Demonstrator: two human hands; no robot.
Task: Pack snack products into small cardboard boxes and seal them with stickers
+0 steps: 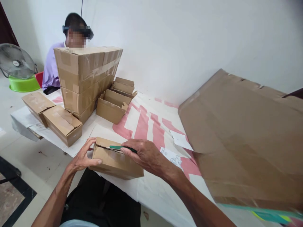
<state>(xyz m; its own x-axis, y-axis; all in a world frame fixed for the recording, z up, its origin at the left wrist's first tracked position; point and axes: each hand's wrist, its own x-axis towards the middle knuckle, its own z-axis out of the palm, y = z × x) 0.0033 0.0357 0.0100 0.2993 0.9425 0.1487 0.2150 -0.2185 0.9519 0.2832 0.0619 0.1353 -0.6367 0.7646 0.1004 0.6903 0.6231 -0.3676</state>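
A small cardboard box (113, 164) rests at the table's near edge, its top seam running lengthwise. My left hand (83, 157) grips the box's left end, with the thumb on the near side and the fingers at the far corner. In my right hand (145, 154) is a green utility knife (115, 147), lying along the seam with its tip toward the left. The seam appears parted at its left part. My right fingers wrap round the knife's dark end, and the forearm reaches in from the lower right.
Large taped cartons (91, 69) stand stacked behind, with two small closed boxes (62, 123) to their left. Several open boxes (113, 105) sit beside the stack. A big cardboard sheet (246, 142) leans on the right. Papers (172, 157) lie on the cloth. A person (53, 63) sits beyond the cartons.
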